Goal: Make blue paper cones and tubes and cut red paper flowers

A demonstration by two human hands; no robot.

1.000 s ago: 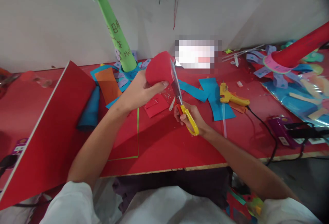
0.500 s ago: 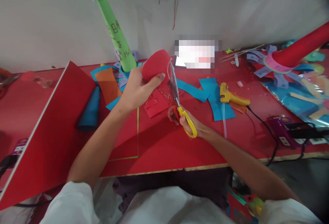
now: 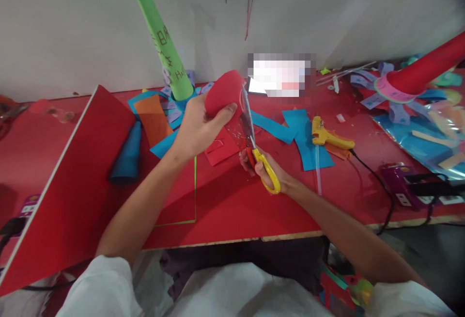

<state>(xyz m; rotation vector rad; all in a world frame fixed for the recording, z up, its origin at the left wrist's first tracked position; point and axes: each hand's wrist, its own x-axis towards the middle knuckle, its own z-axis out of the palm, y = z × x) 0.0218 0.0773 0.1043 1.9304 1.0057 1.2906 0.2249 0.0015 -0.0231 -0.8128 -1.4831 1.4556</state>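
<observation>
My left hand (image 3: 201, 123) grips a curved piece of red foam sheet (image 3: 225, 91), thumb on its near face and fingers hidden behind. In my right hand (image 3: 263, 166) are scissors (image 3: 268, 171) with one yellow and one red handle, blades pointing up. The blades lie at the right edge of the red sheet; whether they are fully closed there I cannot tell. Below the hands lies a flat red piece (image 3: 222, 147). Blue strips (image 3: 272, 128) and an orange piece (image 3: 151, 116) lie behind.
A green cone (image 3: 165, 45) with a star top stands behind my left hand. A yellow glue gun (image 3: 330, 135) with a cord lies to the right, near a purple box (image 3: 399, 186). On the left, a large red board (image 3: 72, 181) leans beside a blue cone (image 3: 128, 157).
My left hand and the red sheet have shifted slightly right. The scissors stay at the sheet's edge, their blades appearing somewhat closer together.
</observation>
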